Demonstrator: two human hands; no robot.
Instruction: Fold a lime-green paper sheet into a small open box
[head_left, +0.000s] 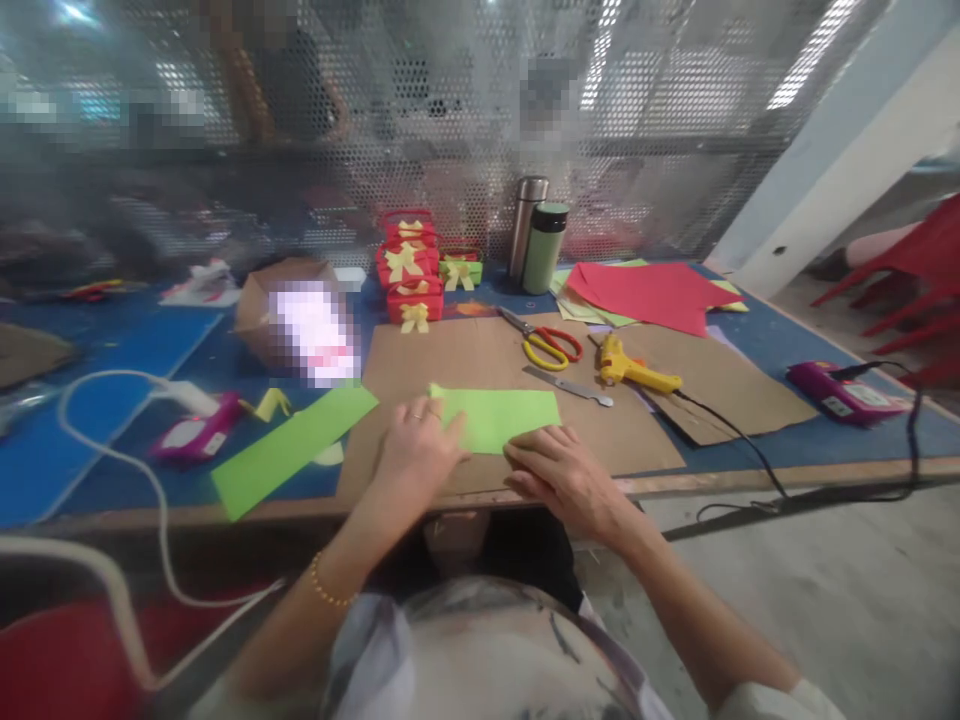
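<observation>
A light green paper strip [504,412] lies on a brown cardboard sheet [442,350] in front of me. My left hand [421,440] rests over the strip's left end, fingers flat and the thumb stretched apart. At the lower right edge of the strip, my right hand [562,470] has its fingers and thumb pressed together on the paper. The strip's upper left corner is slightly curled. A second green strip [296,450] lies slanted to the left, apart from both hands.
Beyond the strip are scissors [547,345], a metal blade [568,385] and a yellow glue gun [634,370] with a black cord. Red gift boxes [409,265], a green flask [545,250] and red paper sheets [652,290] stand or lie farther back. Purple power strips [199,430] flank the table.
</observation>
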